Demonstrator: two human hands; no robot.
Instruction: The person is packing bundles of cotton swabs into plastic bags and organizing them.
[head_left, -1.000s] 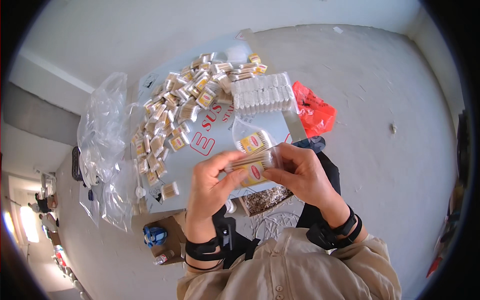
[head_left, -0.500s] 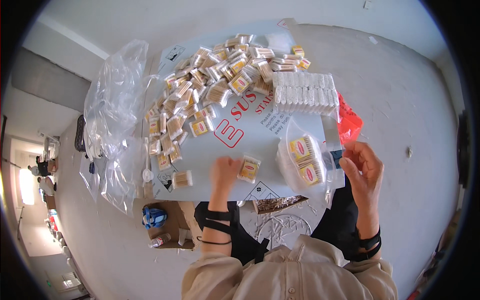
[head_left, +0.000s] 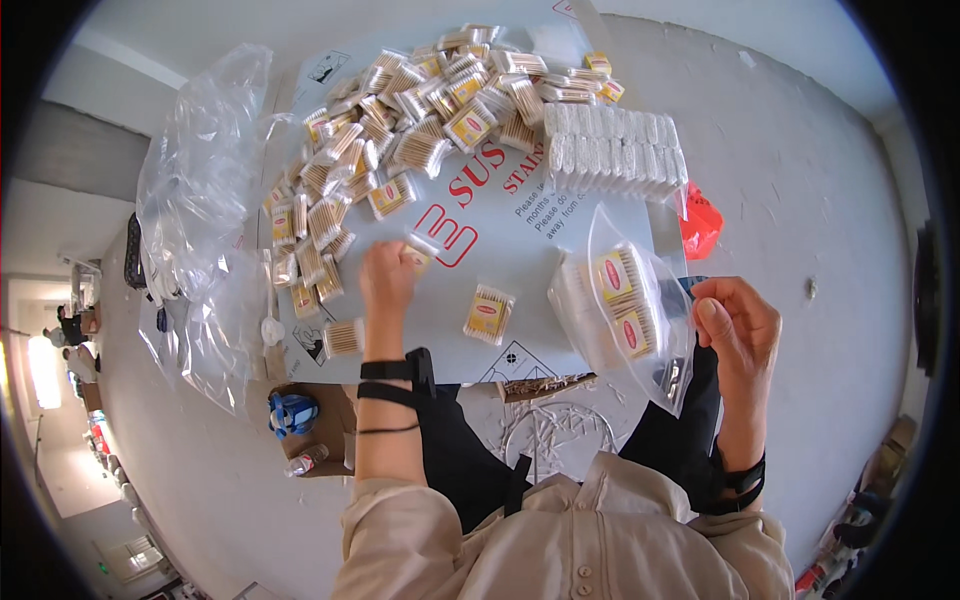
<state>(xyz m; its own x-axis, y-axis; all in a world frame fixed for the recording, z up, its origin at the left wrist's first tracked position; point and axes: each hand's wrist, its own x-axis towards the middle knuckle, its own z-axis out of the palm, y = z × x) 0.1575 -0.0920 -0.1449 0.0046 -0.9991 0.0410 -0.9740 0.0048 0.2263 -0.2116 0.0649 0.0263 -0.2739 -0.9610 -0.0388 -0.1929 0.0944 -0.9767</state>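
Observation:
My left hand [head_left: 387,280] is closed on a small pack of cotton swabs [head_left: 423,247] with a yellow label, at the near edge of the pile. My right hand [head_left: 738,318] pinches the rim of a clear plastic bag [head_left: 672,368] between thumb and fingers. Inside that bag, yellow-labelled swab packs [head_left: 622,275] lie in stacked rows. One single pack [head_left: 489,314] lies flat on the board between my hands. The heap of swab packs [head_left: 420,148] spreads over the far left of the board.
A block of packs stacked in rows [head_left: 615,160] stands at the far right of the board [head_left: 470,350]. Clear plastic sheeting [head_left: 205,200] hangs on the left, a red bag [head_left: 702,222] on the right. Below are an open cardboard box [head_left: 335,440] and loose swabs [head_left: 560,425].
My left hand has moved away and left from beside the single pack, and now grips a pack at the heap's edge. My right hand stays at the bag, whose mouth gapes wider. The view has shifted slightly.

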